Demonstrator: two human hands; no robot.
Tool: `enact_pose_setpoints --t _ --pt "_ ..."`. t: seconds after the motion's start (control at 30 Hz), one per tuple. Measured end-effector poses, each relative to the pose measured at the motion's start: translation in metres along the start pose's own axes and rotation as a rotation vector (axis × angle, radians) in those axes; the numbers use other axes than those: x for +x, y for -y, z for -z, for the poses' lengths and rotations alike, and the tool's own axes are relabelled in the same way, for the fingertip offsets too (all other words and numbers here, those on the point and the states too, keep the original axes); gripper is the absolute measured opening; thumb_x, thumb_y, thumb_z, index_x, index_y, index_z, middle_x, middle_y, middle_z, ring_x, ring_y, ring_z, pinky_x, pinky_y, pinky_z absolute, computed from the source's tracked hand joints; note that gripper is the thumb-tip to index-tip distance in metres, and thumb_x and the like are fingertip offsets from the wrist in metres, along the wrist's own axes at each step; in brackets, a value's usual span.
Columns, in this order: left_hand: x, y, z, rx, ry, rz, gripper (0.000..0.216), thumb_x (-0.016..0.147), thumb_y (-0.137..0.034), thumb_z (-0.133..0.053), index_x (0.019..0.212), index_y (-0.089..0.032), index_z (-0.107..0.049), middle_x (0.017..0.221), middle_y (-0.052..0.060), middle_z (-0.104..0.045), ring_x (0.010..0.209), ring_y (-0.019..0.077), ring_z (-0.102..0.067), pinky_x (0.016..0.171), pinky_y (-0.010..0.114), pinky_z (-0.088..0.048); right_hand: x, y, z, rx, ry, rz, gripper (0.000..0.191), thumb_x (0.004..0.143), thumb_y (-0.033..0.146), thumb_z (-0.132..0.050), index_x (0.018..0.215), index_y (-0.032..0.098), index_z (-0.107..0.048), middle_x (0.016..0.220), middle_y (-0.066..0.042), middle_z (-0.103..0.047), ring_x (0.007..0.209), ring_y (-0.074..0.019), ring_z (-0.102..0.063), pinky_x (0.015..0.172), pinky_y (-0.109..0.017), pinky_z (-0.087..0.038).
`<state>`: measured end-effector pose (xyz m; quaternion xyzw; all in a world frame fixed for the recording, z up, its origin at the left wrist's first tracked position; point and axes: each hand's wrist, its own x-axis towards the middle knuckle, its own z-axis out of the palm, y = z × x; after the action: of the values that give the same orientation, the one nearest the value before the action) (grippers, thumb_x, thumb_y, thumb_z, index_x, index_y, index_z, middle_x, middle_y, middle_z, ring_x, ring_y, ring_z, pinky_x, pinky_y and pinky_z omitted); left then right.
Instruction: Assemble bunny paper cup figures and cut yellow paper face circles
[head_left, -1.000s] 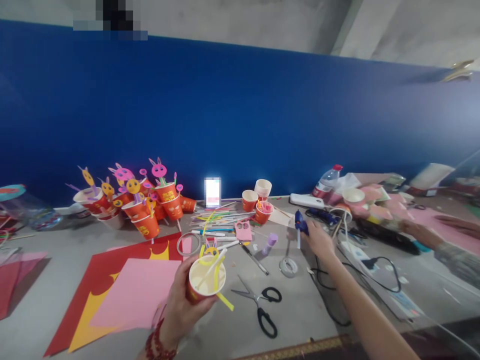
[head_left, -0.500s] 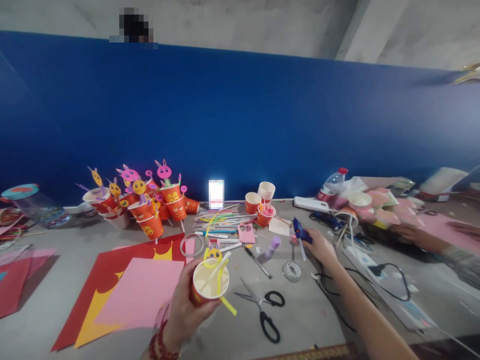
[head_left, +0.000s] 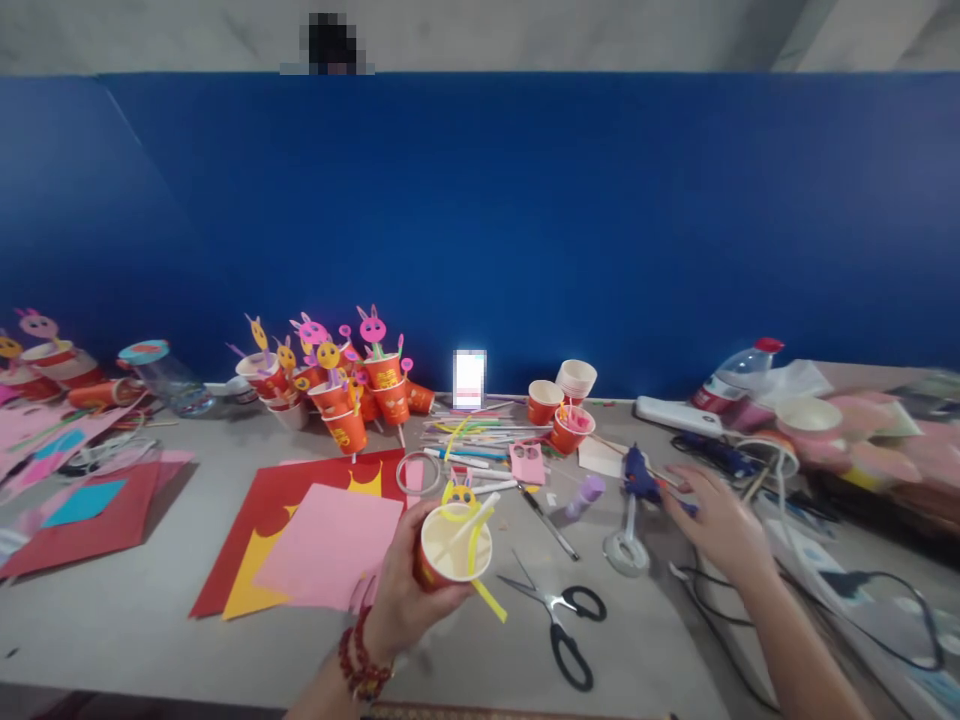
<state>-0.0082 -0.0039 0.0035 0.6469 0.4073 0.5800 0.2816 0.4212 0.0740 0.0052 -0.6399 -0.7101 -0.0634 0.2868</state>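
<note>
My left hand [head_left: 409, 590] is wrapped round a red paper cup [head_left: 455, 548], its open white mouth facing me. Inside the cup are a white straw [head_left: 480, 515] and a yellow strip, and a small yellow rabbit face [head_left: 459, 492] shows at its far rim. My right hand [head_left: 716, 515] has its fingers stretched out beside the handle of a blue glue gun [head_left: 640, 475], not wrapped round it. The gun lies on the table with its front by a roll of clear tape [head_left: 626, 552]. Black-handled scissors [head_left: 555, 605] lie spread between my hands.
Pink, yellow and red paper sheets [head_left: 330, 545] lie left. Decorated cups [head_left: 345, 430] stand behind them. Straws, a pen [head_left: 549, 522] and a purple glue stick [head_left: 585, 497] lie mid-table. Cables and a power strip [head_left: 855, 600] run at right, near a bottle [head_left: 739, 375].
My right hand has loosened from the glue gun, which now lies by the tape roll. The view has swung left, while my left hand keeps the cup.
</note>
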Motion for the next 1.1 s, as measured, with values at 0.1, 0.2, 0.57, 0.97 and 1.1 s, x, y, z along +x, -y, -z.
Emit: enact_pose_setpoints --t 0.1,0.2,0.57,0.97,1.1 --pt "0.000 0.000 -0.003 -0.006 0.004 0.017 0.072 0.068 -0.026 -0.082 0.131 -0.029 -0.047 0.122 0.008 -0.060 0.112 0.0291 -0.063 0.095 0.044 -0.054 -0.024 0.082 0.020 0.235 -0.070 0.126 0.024 0.091 0.034 -0.057 0.110 0.022 -0.064 0.107 -0.012 -0.069 0.103 -0.0292 -0.065 0.095 -0.044 -0.050" --pt "-0.001 0.000 -0.008 -0.032 -0.001 0.027 0.074 0.068 -0.034 -0.083 0.132 -0.028 -0.047 0.126 0.009 -0.059 0.113 0.0305 -0.063 0.095 0.046 -0.054 -0.046 0.165 0.024 0.494 0.026 0.329 0.025 0.087 0.027 -0.066 0.112 0.024 -0.065 0.110 -0.010 -0.070 0.104 -0.0258 -0.067 0.089 -0.036 -0.055" --pt "-0.011 -0.001 -0.007 -0.122 0.024 0.067 0.074 0.069 -0.039 -0.082 0.133 -0.030 -0.045 0.124 0.007 -0.059 0.113 0.0293 -0.062 0.097 0.045 -0.052 -0.048 0.237 -0.004 0.928 0.117 0.457 0.021 0.091 0.035 -0.064 0.111 0.027 -0.063 0.098 -0.007 -0.073 0.092 -0.0223 -0.070 0.088 -0.037 -0.055" --pt "-0.010 -0.004 -0.008 -0.081 0.047 0.103 0.071 0.069 -0.030 -0.079 0.132 -0.028 -0.045 0.124 0.007 -0.057 0.115 0.0299 -0.059 0.100 0.047 -0.049 -0.041 0.240 0.000 0.911 0.027 0.576 0.011 0.089 0.022 -0.068 0.098 0.022 -0.062 0.089 -0.006 -0.072 0.080 -0.0179 -0.069 0.076 -0.029 -0.055" --pt "-0.010 -0.002 -0.009 -0.077 0.028 0.078 0.077 0.066 -0.039 -0.085 0.132 -0.027 -0.046 0.125 0.008 -0.059 0.114 0.0307 -0.061 0.098 0.047 -0.051 -0.041 0.240 0.002 0.917 0.042 0.584 0.011 0.088 0.018 -0.068 0.097 0.022 -0.062 0.089 -0.007 -0.071 0.080 -0.0173 -0.068 0.073 -0.027 -0.054"
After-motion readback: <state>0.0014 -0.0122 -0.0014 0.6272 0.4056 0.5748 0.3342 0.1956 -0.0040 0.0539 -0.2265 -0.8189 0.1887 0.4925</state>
